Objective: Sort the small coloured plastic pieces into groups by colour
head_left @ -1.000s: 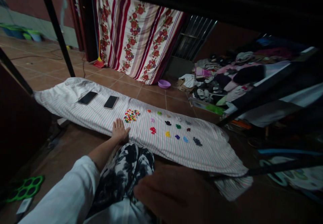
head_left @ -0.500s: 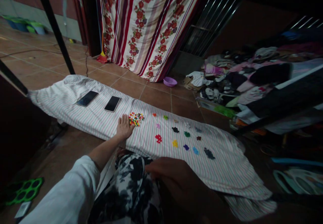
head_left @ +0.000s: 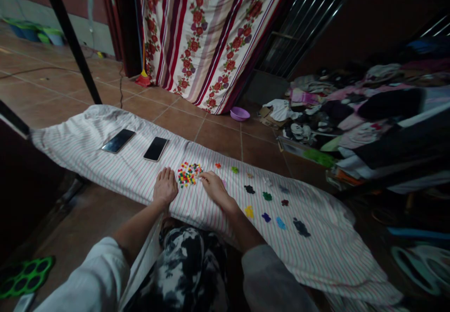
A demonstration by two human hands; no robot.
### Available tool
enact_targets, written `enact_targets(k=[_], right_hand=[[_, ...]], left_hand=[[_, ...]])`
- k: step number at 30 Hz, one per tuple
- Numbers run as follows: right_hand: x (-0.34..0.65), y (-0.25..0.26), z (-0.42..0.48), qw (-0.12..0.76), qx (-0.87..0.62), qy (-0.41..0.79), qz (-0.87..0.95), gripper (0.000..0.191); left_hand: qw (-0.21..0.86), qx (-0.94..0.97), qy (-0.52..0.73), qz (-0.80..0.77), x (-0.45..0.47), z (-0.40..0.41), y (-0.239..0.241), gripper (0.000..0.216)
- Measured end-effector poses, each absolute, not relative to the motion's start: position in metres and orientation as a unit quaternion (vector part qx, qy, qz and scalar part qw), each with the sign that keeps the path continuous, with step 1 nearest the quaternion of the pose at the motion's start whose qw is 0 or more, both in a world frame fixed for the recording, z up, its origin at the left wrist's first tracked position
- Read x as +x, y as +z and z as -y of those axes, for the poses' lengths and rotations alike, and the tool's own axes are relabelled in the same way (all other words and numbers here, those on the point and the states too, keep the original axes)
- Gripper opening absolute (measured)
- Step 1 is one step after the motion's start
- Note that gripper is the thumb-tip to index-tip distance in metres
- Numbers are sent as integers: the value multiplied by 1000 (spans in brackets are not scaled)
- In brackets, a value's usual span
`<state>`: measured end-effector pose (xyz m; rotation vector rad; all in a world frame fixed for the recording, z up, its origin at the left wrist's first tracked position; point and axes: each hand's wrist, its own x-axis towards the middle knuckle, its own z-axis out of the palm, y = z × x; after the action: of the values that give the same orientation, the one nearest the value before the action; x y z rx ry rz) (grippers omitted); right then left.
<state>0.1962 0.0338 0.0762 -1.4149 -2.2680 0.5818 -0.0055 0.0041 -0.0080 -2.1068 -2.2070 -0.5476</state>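
Observation:
A mixed heap of small coloured pieces [head_left: 188, 173] lies on a striped cloth [head_left: 105, 162] spread over the floor. My left hand [head_left: 165, 186] rests flat on the cloth just left of the heap, fingers stretched out. My right hand [head_left: 214, 186] reaches to the heap's right edge, fingertips touching the pieces; whether it pinches one I cannot make out. To the right lie small sorted groups by colour: black [head_left: 249, 189], green [head_left: 267, 196], yellow [head_left: 249, 211], blue [head_left: 280, 223], dark grey [head_left: 301, 227].
Two phones [head_left: 118, 141] [head_left: 156, 148] lie on the cloth at left. A floral curtain [head_left: 207, 35] hangs behind, with a purple bowl [head_left: 239, 113] on the tiles. Piled clothes [head_left: 337, 110] fill the right. A green tray [head_left: 24, 277] lies at lower left.
My right hand has come up from my lap and forward onto the cloth to the heap's right edge. The left hand has stayed beside the heap. The view tilted slightly.

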Motion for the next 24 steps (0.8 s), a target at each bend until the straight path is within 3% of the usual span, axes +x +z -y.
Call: enact_targets(k=[12, 24], right_hand=[[177, 34, -91, 76, -569, 184, 798, 33], [171, 24, -104, 65, -560, 141, 814, 25]], left_hand=[[66, -679, -209, 701, -4, -6, -9, 44], [49, -673, -227, 703, -4, -7, -12, 45]])
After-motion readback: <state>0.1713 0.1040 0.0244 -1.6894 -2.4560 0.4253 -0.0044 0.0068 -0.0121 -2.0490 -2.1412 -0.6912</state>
